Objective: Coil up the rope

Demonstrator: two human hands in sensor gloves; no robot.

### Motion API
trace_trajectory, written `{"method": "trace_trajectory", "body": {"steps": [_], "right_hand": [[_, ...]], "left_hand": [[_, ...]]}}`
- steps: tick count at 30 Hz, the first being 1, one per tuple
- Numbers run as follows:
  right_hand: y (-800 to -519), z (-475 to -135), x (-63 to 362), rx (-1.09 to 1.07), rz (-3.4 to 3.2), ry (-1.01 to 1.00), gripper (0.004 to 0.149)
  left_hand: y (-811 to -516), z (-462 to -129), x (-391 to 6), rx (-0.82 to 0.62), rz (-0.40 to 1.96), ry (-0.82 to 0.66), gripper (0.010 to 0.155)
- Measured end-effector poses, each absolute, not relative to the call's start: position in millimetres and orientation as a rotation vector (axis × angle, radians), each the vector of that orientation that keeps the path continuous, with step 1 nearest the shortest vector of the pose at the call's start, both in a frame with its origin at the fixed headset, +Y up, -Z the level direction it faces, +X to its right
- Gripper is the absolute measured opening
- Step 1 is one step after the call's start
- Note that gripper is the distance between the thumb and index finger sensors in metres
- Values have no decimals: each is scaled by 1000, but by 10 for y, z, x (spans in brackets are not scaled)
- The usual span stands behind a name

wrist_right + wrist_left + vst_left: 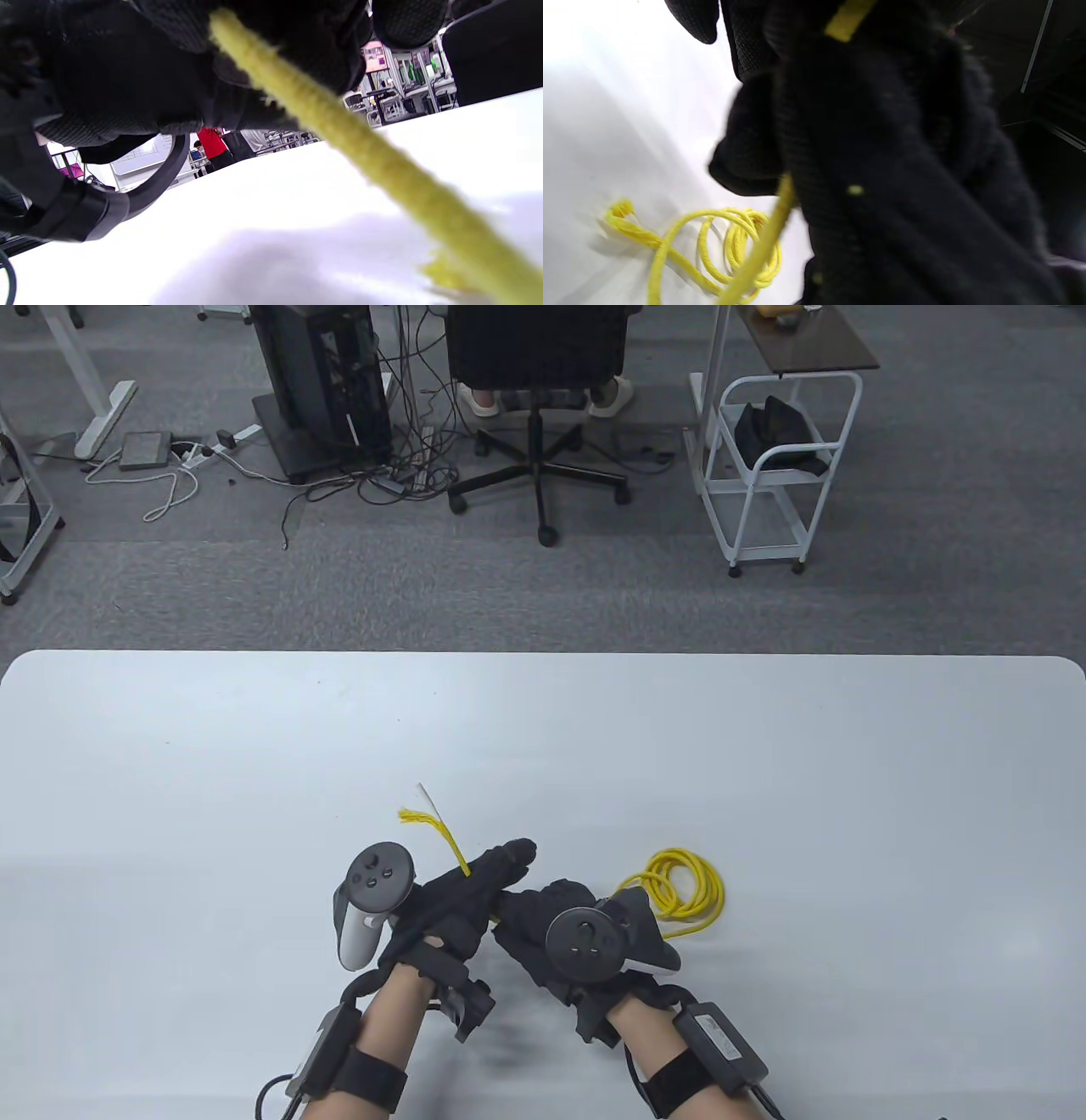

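Note:
A yellow rope [689, 889] lies partly coiled on the white table [764, 780], just right of my right hand [543, 912]. Its frayed end [420, 817] sticks out past my left hand [475, 886], which grips the rope near that end. My right hand holds the rope right beside the left hand; the two hands touch. In the left wrist view the coil [734, 250] lies on the table below the gloved fingers [746, 169]. In the right wrist view the rope [360, 148] runs blurred from the glove toward the lower right.
The table's far edge [543, 653] borders a carpeted floor with an office chair [534, 390], a white cart [776, 466] and cables. A bare white table surface lies around the hands.

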State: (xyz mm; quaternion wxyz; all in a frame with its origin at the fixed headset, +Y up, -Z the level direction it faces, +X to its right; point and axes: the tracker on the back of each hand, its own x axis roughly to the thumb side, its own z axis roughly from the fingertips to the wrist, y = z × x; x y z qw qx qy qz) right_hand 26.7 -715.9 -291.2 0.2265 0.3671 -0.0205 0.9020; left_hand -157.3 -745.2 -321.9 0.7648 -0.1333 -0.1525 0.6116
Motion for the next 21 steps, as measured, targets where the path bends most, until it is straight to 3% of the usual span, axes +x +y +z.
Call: {"method": "trace_trajectory", "body": {"steps": [13,21], "right_hand": [[-7335,-2983,338,991,2439,137,41],[-7488,-3119,474,890,2457,279,41]], "left_hand": [[-7399,-3181,-1602,-217,1666,-412,72],[-7396,-3163,-1423,-353,1858,-541,78]]}}
